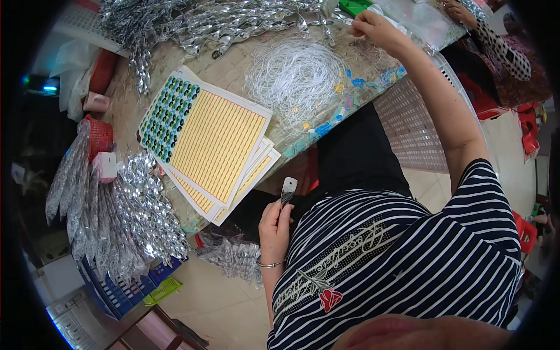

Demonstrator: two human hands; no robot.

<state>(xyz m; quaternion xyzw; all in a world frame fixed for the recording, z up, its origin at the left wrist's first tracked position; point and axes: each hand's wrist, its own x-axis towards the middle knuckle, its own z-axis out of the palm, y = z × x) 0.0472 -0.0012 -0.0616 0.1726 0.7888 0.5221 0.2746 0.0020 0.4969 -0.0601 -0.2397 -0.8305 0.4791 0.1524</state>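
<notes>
Strip (pixel 289 188) sits clamped in our left hand (pixel 273 228), mid-frame; upper right, our right hand (pixel 376 29) pinches together, on what we cannot tell.

It's one fisheye cam up on the head, looking steeply down, with the striped shirt (pixel 402 245) really close on the near right. Table (pixel 228 74) sits farther off, floor (pixel 227 318) shows on the near left, and the left hand (pixel 273 229) and right hand (pixel 376 29) both fit. Straight edges bow toward the round dark rim.
</notes>
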